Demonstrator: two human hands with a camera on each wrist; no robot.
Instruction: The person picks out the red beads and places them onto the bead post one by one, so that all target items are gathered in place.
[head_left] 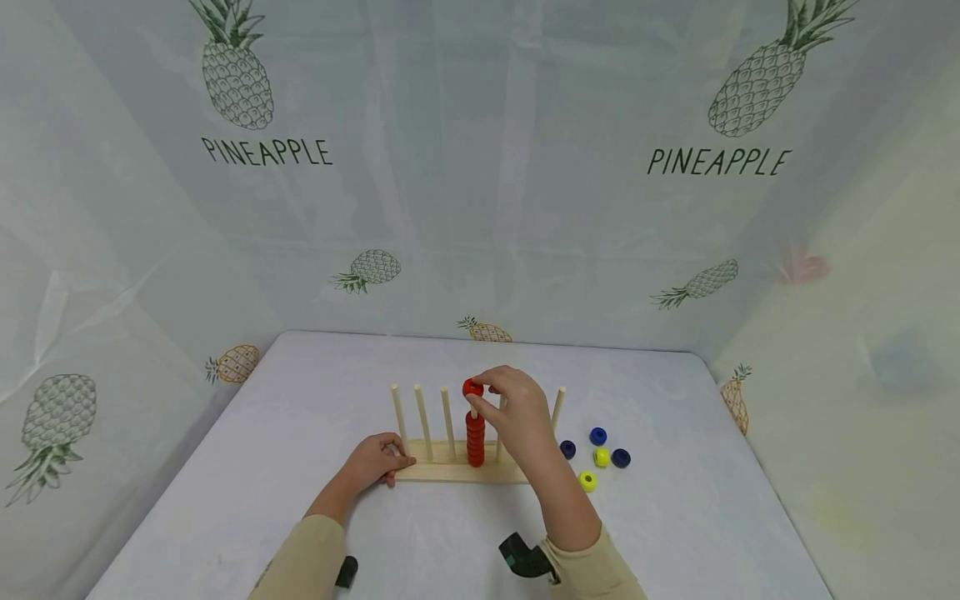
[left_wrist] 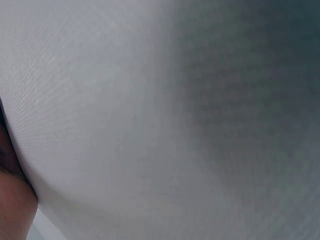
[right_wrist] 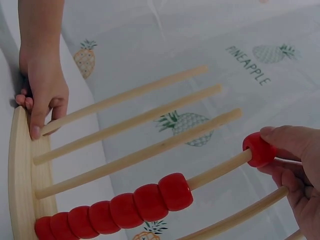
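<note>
Between the thumb and fingers of my right hand [head_left: 525,417] is a red bead [right_wrist: 259,150], pinched at the top end of a wooden peg [right_wrist: 220,169]. Lower on that same peg sits a stack of several red beads [head_left: 475,440], reaching down to the base. My left hand [head_left: 372,460] grips the left end of the pale wooden base [head_left: 457,473], thumb on top in the right wrist view. Three bare pegs [head_left: 422,421] stand left of the red stack. The left wrist view shows mostly blurred white surface and a bit of skin.
On the white table [head_left: 247,483], right of the rack, lie a blue bead [head_left: 597,436], two darker ones [head_left: 620,457] and two yellow beads [head_left: 587,481]. Another peg [head_left: 558,408] rises at the rack's right. A pineapple-print sheet [head_left: 480,208] hangs behind the table.
</note>
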